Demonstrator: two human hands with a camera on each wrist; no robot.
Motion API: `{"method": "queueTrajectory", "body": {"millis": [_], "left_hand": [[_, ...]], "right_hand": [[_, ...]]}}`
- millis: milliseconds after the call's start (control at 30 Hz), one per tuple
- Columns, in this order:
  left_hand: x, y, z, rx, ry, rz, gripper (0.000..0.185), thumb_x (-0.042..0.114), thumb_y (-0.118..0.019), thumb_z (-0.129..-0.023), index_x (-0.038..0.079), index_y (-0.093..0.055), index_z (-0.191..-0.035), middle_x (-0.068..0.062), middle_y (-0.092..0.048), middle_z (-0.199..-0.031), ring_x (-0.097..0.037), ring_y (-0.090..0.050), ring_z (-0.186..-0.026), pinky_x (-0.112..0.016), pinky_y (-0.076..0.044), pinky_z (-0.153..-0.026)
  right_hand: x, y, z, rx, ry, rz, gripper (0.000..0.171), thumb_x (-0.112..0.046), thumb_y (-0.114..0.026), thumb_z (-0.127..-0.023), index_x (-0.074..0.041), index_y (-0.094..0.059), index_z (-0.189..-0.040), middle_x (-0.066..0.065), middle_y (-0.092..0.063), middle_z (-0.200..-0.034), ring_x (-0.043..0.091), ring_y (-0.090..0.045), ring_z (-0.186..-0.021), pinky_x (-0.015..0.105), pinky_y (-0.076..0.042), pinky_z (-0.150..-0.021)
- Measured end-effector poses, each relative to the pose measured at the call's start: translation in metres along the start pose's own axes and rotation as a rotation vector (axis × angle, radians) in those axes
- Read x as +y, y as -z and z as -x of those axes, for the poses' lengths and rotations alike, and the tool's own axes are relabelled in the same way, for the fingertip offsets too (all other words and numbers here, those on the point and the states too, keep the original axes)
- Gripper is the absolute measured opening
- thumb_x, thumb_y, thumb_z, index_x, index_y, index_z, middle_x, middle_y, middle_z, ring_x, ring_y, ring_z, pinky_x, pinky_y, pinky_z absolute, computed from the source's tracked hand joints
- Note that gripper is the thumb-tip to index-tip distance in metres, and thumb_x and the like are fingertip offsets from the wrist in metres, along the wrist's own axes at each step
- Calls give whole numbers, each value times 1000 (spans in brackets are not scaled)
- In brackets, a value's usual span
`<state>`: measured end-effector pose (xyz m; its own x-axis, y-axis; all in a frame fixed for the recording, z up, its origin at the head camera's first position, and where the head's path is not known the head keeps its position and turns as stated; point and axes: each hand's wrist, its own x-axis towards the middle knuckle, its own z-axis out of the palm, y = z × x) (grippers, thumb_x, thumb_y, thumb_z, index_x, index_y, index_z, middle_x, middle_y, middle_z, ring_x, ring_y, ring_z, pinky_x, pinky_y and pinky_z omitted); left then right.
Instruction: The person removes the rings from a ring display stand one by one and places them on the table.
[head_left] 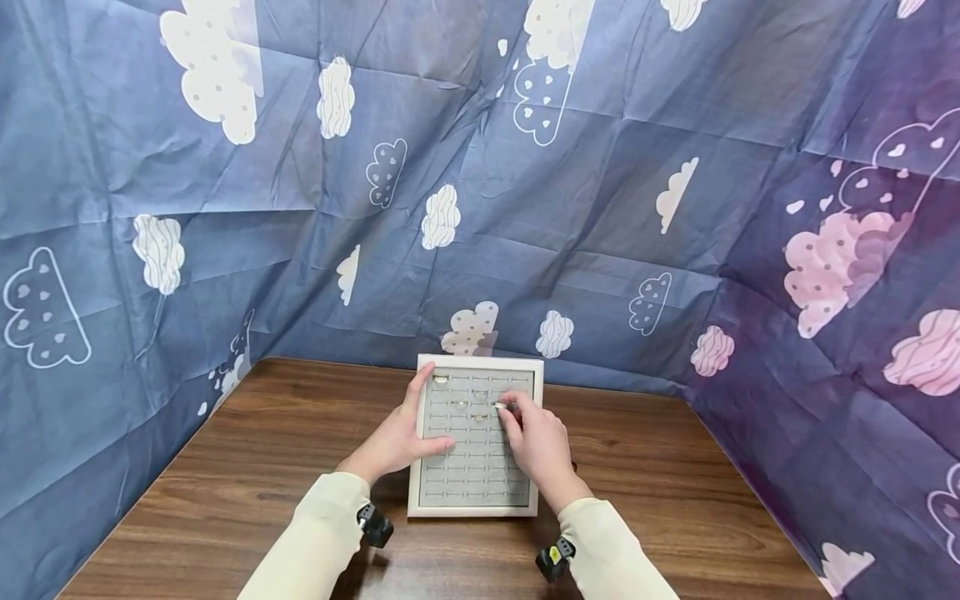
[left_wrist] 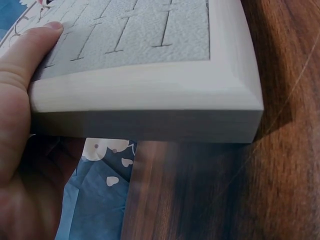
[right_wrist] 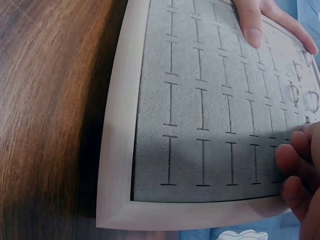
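On the brown wooden table (head_left: 225,467), toward its far edge and near the cloud-printed blue cloth (head_left: 225,250) hung behind and at both sides, lies a ring tray (head_left: 474,508) with a pale frame and a grey slotted pad. At its left side the left hand (head_left: 397,442) steadies it, thumb curled over the frame onto the pad and palm against the edge, as the left wrist view shows plainly. Across the pad, most slots stand empty; a few rings sit in the upper rows, one at the top left corner (head_left: 441,378) and others near the middle (head_left: 459,404). At the right, the right hand (head_left: 536,446) has its fingertips bent down on a small ring (head_left: 500,406) at a slot, apparently pinching it, though the grip itself is too small to read for certain. The tray looks stiff and light, best held by its frame; the pad looks soft and likely grips the bands. The rings seem tiny, hard and slippery, best taken at the band's sides with fingertips.
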<state>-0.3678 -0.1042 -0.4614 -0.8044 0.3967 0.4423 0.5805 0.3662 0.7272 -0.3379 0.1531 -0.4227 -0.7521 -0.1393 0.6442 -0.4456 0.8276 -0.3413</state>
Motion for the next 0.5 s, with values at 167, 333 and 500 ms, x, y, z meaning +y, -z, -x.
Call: {"method": "queueTrajectory", "body": {"millis": [167, 333, 500], "left_hand": [[0, 0, 1, -6, 9, 4, 125, 17, -90, -91, 26, 5, -172, -14, -77, -130, -22, -80, -102, -42, -60, -99], [1, 0, 1, 0, 8, -4, 125, 16, -90, -90, 26, 4, -172, -14, -77, -130, -22, -80, -101, -43, -60, -99], [2, 1, 1, 3, -3, -10, 124, 17, -90, -91, 26, 4, -172, -17, -76, -132, -23, -80, -100, -43, -61, -96]], "right_hand": [[2, -3, 2, 27, 61, 40, 10, -19, -71, -105, -14, -69, -112, 1, -74, -83, 22, -67, -67, 47, -54, -65], [5, -6, 3, 59, 119, 53, 10, -18, -71, -105, -12, -69, -112, 3, -76, -85, 23, -69, -66, 48, -55, -64], [9, -7, 3, 95, 175, 40, 10, -15, -73, -103, -11, -69, -111, 3, -75, -83, 22, -67, -63, 46, -54, -61]]}}
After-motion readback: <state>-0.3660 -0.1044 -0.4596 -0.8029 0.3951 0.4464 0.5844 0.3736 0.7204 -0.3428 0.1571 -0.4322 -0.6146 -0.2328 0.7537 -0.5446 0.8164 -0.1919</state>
